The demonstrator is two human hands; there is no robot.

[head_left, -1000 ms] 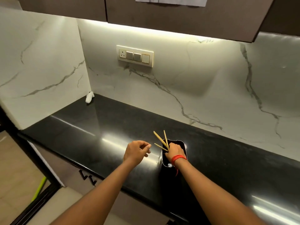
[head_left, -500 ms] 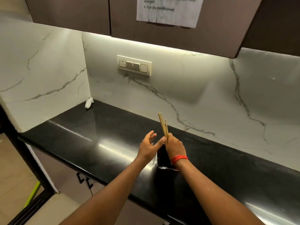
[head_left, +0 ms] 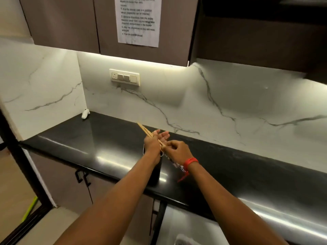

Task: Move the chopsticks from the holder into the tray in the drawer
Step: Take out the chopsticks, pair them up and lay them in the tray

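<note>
Several wooden chopsticks (head_left: pixel 144 129) are bunched together and slant up to the left above the black counter (head_left: pixel 109 138). My right hand (head_left: pixel 178 152), with a red wristband, pinches their lower ends. My left hand (head_left: pixel 155 140) lies against the middle of the bundle with its fingers stretched out and apart. Just below both hands stands the dark holder (head_left: pixel 157 175), mostly hidden by my left forearm. At the bottom right, below the counter edge, a pale open drawer (head_left: pixel 178 220) shows a light tray corner (head_left: pixel 184 240).
A white marble backsplash with a switch plate (head_left: pixel 124 77) runs behind the counter. A small white object (head_left: pixel 85 114) lies in the back left corner. Dark wall cabinets hang above, one with a printed sheet (head_left: pixel 138 20). Cabinet doors with black handles (head_left: pixel 82 176) sit below.
My right hand lifted the chopsticks out of the holder and tipped them to the left. My left hand moved in against the bundle. The view tilted upward.
</note>
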